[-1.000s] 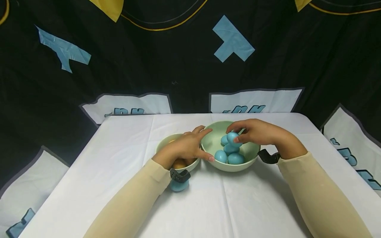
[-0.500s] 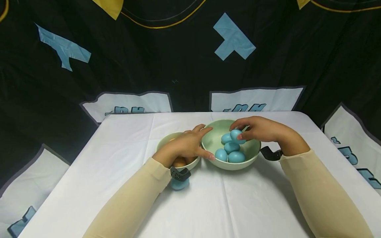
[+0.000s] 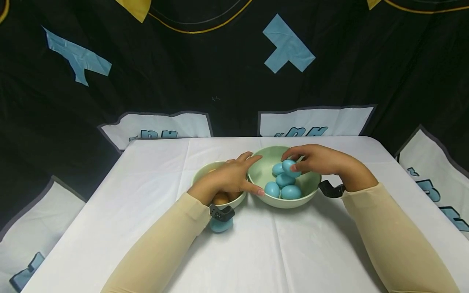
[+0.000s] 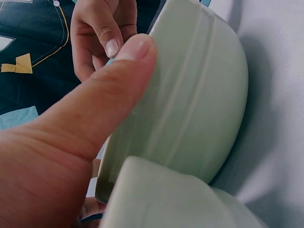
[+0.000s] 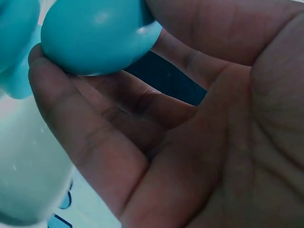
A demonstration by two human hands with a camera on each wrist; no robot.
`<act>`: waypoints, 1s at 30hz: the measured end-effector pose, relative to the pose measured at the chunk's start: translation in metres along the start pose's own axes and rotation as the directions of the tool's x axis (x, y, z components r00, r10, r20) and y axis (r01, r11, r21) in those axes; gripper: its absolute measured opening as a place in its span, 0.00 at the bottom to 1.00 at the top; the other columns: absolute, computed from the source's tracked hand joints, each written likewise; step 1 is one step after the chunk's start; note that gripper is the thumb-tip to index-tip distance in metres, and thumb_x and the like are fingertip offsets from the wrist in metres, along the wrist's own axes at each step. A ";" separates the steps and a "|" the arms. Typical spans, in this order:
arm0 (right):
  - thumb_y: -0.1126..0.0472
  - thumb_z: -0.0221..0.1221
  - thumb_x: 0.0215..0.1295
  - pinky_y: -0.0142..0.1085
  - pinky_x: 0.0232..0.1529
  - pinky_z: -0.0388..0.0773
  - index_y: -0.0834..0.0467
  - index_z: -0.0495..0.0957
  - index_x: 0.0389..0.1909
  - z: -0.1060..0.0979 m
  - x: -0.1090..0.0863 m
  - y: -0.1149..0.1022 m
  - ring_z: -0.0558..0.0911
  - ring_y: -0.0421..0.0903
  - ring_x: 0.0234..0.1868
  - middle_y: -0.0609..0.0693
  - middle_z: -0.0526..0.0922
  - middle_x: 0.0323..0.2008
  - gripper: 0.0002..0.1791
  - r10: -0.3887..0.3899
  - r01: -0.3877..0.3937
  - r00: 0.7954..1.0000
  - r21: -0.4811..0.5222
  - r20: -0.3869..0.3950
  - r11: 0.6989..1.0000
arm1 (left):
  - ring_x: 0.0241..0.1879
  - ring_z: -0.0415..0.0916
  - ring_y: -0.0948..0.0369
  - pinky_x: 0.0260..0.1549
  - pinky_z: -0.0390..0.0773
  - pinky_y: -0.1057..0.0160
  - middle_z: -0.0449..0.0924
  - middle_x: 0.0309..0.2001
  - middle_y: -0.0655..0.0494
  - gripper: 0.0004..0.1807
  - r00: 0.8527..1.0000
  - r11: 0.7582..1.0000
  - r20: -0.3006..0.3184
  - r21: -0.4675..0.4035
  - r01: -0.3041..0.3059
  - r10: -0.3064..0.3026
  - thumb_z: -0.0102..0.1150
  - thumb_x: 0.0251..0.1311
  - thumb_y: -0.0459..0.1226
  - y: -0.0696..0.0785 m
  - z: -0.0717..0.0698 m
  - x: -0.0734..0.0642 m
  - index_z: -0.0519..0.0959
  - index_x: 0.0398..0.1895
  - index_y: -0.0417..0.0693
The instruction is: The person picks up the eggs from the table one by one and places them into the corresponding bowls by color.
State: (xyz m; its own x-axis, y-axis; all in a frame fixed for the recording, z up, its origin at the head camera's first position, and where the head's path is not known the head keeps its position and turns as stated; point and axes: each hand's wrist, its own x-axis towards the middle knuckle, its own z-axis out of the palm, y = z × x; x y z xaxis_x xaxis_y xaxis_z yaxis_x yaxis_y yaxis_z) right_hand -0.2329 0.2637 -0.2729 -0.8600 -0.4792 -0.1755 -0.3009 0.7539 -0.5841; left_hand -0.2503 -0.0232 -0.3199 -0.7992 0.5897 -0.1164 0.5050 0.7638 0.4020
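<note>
Over the larger pale green bowl [image 3: 261, 179], my right hand [image 3: 311, 158] pinches a light blue egg [image 3: 290, 166] between thumb and fingers. In the right wrist view the same egg [image 5: 99, 35] sits at the fingertips. Several other blue eggs [image 3: 291, 192] lie in this bowl below it. My left hand [image 3: 231, 179] spreads across the smaller green bowl [image 3: 199, 174], with thumb and fingers reaching straight to the bigger bowl's near-left rim. In the left wrist view the thumb [image 4: 102, 95] lies along that rim. Brown eggs [image 3: 220, 198] show in the smaller bowl, partly hidden by the hand.
A blue egg [image 3: 221, 226] rests on the white tablecloth [image 3: 253, 260] in front of the smaller bowl, partly covered by the left wrist strap [image 3: 222, 213]. The two bowls stand side by side. Behind the table hangs a black cloth [image 3: 205, 81] with blue and yellow patches.
My right hand has shifted slightly right with the blue egg still in its pinch, then a touch back left. The left hand stays in place at the rims.
</note>
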 end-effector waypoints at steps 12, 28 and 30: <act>0.56 0.60 0.65 0.47 0.52 0.73 0.43 0.78 0.55 0.012 0.010 0.000 0.77 0.48 0.49 0.46 0.80 0.50 0.17 0.017 -0.017 1.000 -0.063 0.005 0.998 | 0.71 0.54 0.45 0.62 0.63 0.45 0.40 0.77 0.62 0.64 1.000 1.000 0.003 -0.001 -0.006 0.006 0.56 0.30 0.81 -0.002 0.002 0.002 0.46 0.76 0.76; 0.57 0.61 0.65 0.44 0.49 0.74 0.44 0.78 0.56 0.016 0.011 -0.004 0.79 0.47 0.43 0.45 0.80 0.48 0.18 -0.006 0.008 1.000 -0.086 0.018 0.996 | 0.70 0.54 0.43 0.63 0.63 0.45 0.41 0.77 0.61 0.64 1.000 1.000 -0.009 0.001 -0.015 0.015 0.55 0.29 0.81 0.000 0.001 -0.001 0.47 0.76 0.76; 0.58 0.61 0.65 0.45 0.51 0.73 0.44 0.78 0.55 0.017 0.011 -0.004 0.77 0.47 0.46 0.45 0.79 0.48 0.18 -0.011 0.012 1.000 -0.085 0.007 0.996 | 0.70 0.55 0.43 0.63 0.63 0.45 0.42 0.77 0.61 0.65 1.000 1.000 -0.012 0.002 -0.016 0.016 0.55 0.29 0.81 0.000 0.001 -0.001 0.47 0.76 0.75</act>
State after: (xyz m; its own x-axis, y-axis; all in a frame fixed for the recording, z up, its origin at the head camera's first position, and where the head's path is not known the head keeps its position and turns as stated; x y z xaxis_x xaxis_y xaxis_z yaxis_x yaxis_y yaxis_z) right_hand -0.2344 0.2473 -0.2864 -0.8534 -0.4911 -0.1746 -0.3451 0.7835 -0.5168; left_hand -0.2488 -0.0237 -0.3210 -0.7949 0.5986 -0.0993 0.5182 0.7548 0.4021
